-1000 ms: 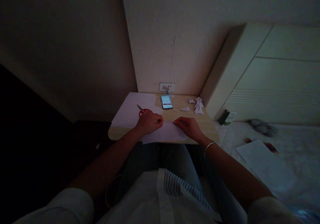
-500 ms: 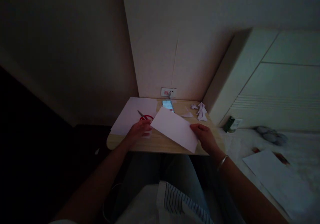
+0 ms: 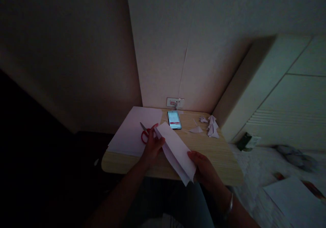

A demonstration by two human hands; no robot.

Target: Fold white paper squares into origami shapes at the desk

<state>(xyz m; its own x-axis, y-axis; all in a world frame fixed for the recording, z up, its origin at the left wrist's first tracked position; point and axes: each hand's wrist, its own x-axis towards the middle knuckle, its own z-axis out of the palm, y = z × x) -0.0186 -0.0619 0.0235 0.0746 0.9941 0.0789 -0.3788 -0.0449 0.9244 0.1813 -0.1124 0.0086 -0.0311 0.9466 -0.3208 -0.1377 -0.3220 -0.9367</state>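
Both my hands hold a folded white sheet of paper (image 3: 175,150) above the front of a small wooden table (image 3: 219,153). My left hand (image 3: 152,146) grips the sheet's far left end, fingers closed on it. At the near right end my right hand (image 3: 203,168) pinches the fold, a bangle on its wrist. The sheet runs diagonally between the hands, lifted off the tabletop. Red-handled scissors (image 3: 144,132) lie just left of my left hand on a flat stack of white paper (image 3: 132,133).
A lit phone (image 3: 174,120) lies at the table's back by a wall socket (image 3: 174,102). Folded paper shapes and scraps (image 3: 210,126) sit at the back right. A bed with a loose white sheet (image 3: 295,197) lies to the right, beside a pale headboard (image 3: 280,99).
The sheet was lying flat under both hands; it has been lifted, turned and folded narrower. The view has shifted down and left.
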